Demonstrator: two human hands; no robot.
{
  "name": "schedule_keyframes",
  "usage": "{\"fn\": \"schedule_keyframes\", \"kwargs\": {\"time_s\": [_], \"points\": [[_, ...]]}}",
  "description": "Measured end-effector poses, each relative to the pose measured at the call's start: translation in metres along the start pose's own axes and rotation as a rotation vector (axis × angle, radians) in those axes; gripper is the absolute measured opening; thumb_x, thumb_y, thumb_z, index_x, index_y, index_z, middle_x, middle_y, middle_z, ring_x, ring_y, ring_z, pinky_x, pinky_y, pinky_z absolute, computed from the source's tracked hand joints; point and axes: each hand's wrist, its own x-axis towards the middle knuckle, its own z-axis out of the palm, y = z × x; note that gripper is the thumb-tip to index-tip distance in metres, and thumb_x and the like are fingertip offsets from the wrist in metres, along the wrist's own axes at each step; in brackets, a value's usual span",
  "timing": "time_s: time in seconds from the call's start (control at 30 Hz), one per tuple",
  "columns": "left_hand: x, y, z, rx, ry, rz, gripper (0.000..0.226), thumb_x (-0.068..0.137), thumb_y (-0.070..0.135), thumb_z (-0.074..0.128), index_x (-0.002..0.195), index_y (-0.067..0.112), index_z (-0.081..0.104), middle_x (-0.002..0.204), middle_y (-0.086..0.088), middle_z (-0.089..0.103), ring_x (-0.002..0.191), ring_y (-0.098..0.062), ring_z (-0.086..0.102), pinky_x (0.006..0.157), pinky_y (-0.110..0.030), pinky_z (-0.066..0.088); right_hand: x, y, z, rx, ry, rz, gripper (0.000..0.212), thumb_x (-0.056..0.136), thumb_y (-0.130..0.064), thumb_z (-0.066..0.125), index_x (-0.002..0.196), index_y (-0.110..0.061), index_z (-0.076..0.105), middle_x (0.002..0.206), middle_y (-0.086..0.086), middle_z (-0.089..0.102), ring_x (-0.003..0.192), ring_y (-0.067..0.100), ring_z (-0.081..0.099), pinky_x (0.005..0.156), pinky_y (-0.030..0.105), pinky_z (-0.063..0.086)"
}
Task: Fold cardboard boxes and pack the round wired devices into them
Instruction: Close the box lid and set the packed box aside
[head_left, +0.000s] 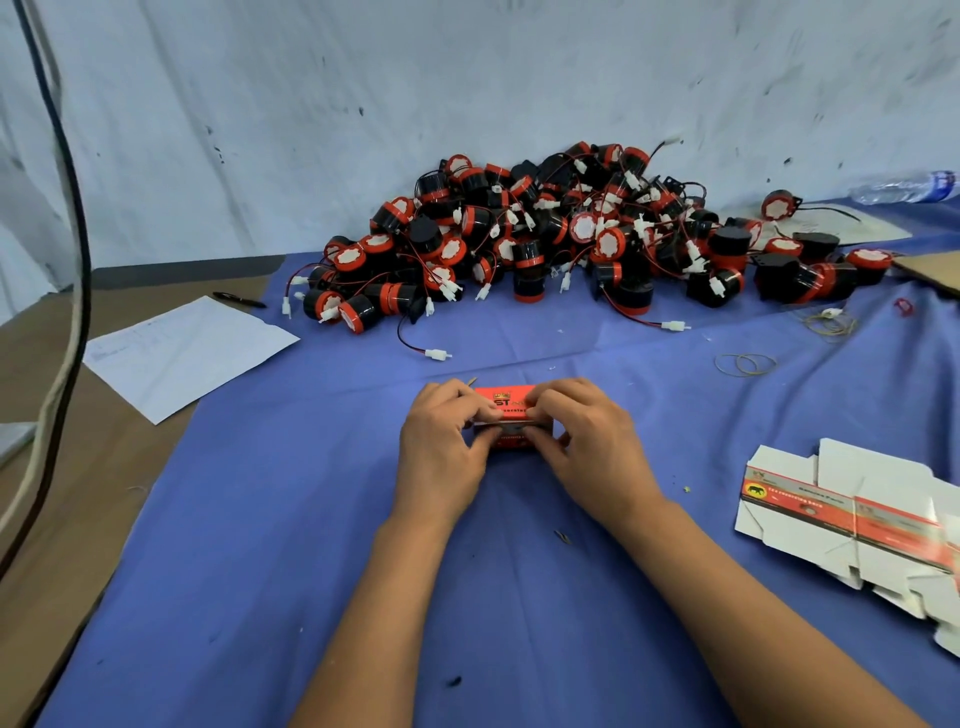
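Head view, box: a small red cardboard box (511, 418) sits on the blue cloth of the table (311, 519), right in front of the person, pinched between both hands.
Head view, left hand: the left hand (447, 441) has its fingers curled onto the left end of the box, thumb low against the near face.
Head view, right hand: the right hand (587, 436) grips the right end the same way, fingertips pressing along the top edge where a flap seems to be going in.
Head view, devices: the pile of round wired devices (571, 239) lies well apart at the back of the table, red and black wires tangled together.
Head view, blanks: flat box blanks (852, 525) are stacked at the right, near the table edge.
Risk, flap: I reckon uneven pressure from the two hands could crease the flap or buckle the thin card instead of tucking it.
Risk, contents: whether a device is already inside I cannot tell; closing an empty box would mean reopening it.
Risk, wires: pulling one device from that tangle may drag neighbours forward by their connectors.
Risk, blanks: a careless right elbow could sweep the blanks off the table.
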Motion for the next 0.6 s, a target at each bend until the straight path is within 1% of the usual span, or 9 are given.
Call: {"fn": "schedule_keyframes", "kwargs": {"time_s": [0.1,0.2,0.23,0.3,0.37,0.47,0.5,0.53,0.6], "points": [[-0.001,0.002,0.001,0.036,-0.006,0.033,0.02,0.076,-0.003,0.085,0.078,0.011,0.071,0.09,0.002,0.067,0.093,-0.023,0.058,0.08,-0.032,0.048,-0.002,-0.005,0.0,-0.056,0.005,-0.012,0.015,0.086,-0.007,0.077,0.081,-0.009,0.062,0.098,0.001,0.067,0.092,0.025,0.061,0.067,0.04,0.054],[-0.002,0.002,0.002,0.052,-0.01,0.02,0.023,0.075,-0.005,0.083,0.075,0.012,0.068,0.092,0.001,0.067,0.095,-0.024,0.058,0.084,-0.029,0.046,-0.002,-0.011,-0.002,-0.106,-0.011,-0.01,0.013,0.089,-0.007,0.072,0.083,-0.008,0.061,0.098,0.002,0.066,0.092,0.026,0.059,0.064,0.044,0.054],[-0.003,0.002,0.002,0.051,-0.004,0.014,0.023,0.075,-0.005,0.083,0.075,0.012,0.068,0.095,0.0,0.068,0.098,-0.024,0.058,0.087,-0.026,0.045,-0.002,-0.013,-0.002,-0.122,-0.026,-0.017,0.01,0.09,-0.006,0.071,0.085,-0.008,0.062,0.099,0.003,0.066,0.093,0.027,0.059,0.064,0.045,0.054],[-0.004,0.0,0.002,0.047,0.012,0.007,0.022,0.076,-0.004,0.083,0.075,0.013,0.069,0.11,-0.001,0.07,0.109,-0.023,0.059,0.094,-0.021,0.043,-0.003,-0.017,-0.003,-0.155,-0.062,-0.036,0.004,0.091,-0.004,0.068,0.094,-0.007,0.068,0.105,0.004,0.067,0.097,0.029,0.06,0.066,0.045,0.055],[-0.004,-0.003,0.004,0.03,0.009,-0.017,0.018,0.078,-0.003,0.082,0.077,0.012,0.071,0.124,-0.003,0.071,0.119,-0.02,0.06,0.101,-0.027,0.045,-0.003,-0.018,-0.004,-0.157,-0.069,-0.041,0.009,0.091,-0.002,0.067,0.096,-0.007,0.072,0.108,0.005,0.068,0.097,0.031,0.061,0.066,0.045,0.055],[-0.003,-0.004,0.006,-0.099,-0.05,-0.114,0.012,0.082,-0.004,0.08,0.082,0.008,0.077,0.127,-0.005,0.073,0.126,-0.017,0.063,0.105,-0.03,0.05,-0.002,-0.019,-0.003,-0.15,-0.068,-0.021,0.005,0.092,-0.003,0.067,0.09,-0.005,0.07,0.104,0.007,0.067,0.093,0.031,0.059,0.064,0.046,0.054],[-0.002,-0.003,0.006,-0.133,-0.069,-0.151,0.013,0.083,-0.004,0.08,0.082,0.009,0.077,0.127,-0.004,0.073,0.127,-0.015,0.063,0.105,-0.027,0.051,-0.001,-0.02,-0.002,-0.149,-0.071,-0.009,0.003,0.092,-0.005,0.068,0.089,-0.005,0.069,0.101,0.007,0.065,0.091,0.031,0.058,0.064,0.046,0.053],[-0.001,-0.003,0.004,-0.152,-0.081,-0.179,0.014,0.082,-0.003,0.08,0.082,0.011,0.077,0.126,-0.002,0.073,0.127,-0.013,0.063,0.103,-0.02,0.05,0.001,-0.021,-0.002,-0.152,-0.083,0.006,0.005,0.091,-0.006,0.069,0.087,-0.005,0.067,0.099,0.007,0.063,0.09,0.031,0.056,0.064,0.046,0.052],[0.005,-0.003,0.001,-0.176,-0.107,-0.234,0.016,0.079,0.0,0.084,0.08,0.014,0.076,0.124,0.003,0.072,0.124,-0.011,0.063,0.095,-0.006,0.043,0.003,-0.023,-0.001,-0.174,-0.12,0.037,0.01,0.09,-0.01,0.071,0.086,-0.006,0.064,0.097,0.008,0.059,0.091,0.03,0.053,0.067,0.043,0.05]]}}
